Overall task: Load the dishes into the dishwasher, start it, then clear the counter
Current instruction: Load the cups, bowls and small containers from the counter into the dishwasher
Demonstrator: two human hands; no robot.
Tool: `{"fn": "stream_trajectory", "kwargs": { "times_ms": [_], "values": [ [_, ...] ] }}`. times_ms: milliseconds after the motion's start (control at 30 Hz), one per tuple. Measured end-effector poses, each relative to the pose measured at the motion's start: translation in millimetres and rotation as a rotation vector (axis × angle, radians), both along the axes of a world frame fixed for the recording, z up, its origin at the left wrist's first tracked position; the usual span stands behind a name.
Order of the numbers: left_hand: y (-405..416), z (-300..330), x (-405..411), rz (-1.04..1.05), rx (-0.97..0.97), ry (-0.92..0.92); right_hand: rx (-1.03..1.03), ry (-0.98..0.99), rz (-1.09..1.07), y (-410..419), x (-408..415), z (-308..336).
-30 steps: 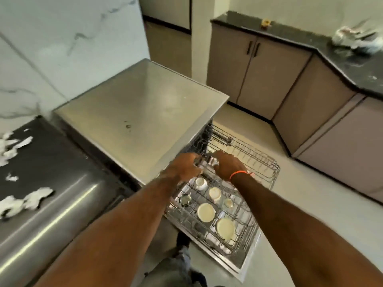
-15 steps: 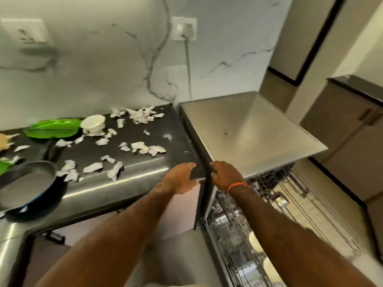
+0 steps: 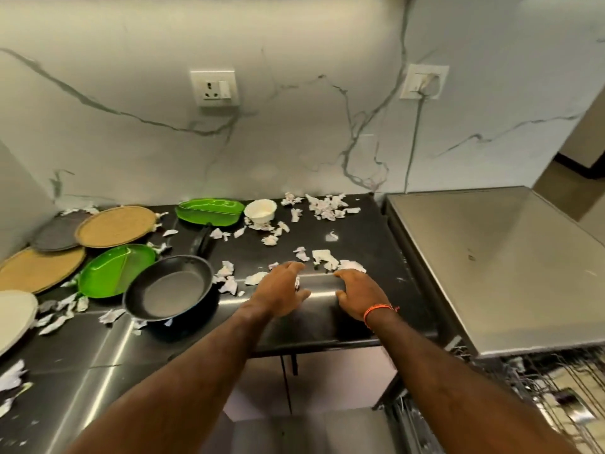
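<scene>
Both hands, left hand [image 3: 282, 291] and right hand [image 3: 358, 294], hover empty, fingers spread, at frame centre; careless sweeping could scatter paper scraps [image 3: 322, 204] off the desk [image 3: 376, 244].

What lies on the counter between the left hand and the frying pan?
In the head view, torn paper scraps lie on the dark counter between the left hand and the frying pan; no dish sits there.

Home kitchen. Dark steel counter [image 3: 366, 244] as landmark: white marble-look backsplash [image 3: 294, 142] behind it, wall socket [image 3: 214, 87] above. On counter: black frying pan [image 3: 170, 288], green leaf-shaped plates [image 3: 116, 273], woven round mats [image 3: 116, 226], white bowl [image 3: 261, 210], torn paper scraps [image 3: 327, 203]. Right of counter: steel-topped dishwasher [image 3: 497, 267], wire rack [image 3: 556, 398] pulled out below.
</scene>
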State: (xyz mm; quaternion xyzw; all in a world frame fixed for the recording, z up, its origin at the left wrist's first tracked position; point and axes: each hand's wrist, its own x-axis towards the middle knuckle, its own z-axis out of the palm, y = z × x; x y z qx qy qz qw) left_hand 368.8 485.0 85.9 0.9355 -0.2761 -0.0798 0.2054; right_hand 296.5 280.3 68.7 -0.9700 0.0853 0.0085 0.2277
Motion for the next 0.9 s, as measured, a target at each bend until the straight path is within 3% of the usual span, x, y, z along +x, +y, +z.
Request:
{"fn": "stream_trajectory", "kwargs": {
  "times_ms": [300, 667, 900],
  "values": [
    [48, 2, 79, 0.100, -0.058, 0.005, -0.004, 0.045, 0.045, 35, 75, -1],
    [49, -2, 201, 0.295, -0.079, 0.068, -0.062, 0.052, 0.243, 34, 247, 12],
    [35, -15, 270, 0.372, -0.148, 0.101, -0.085, 0.120, 0.259, 28, 344, 9]
  ]
}}
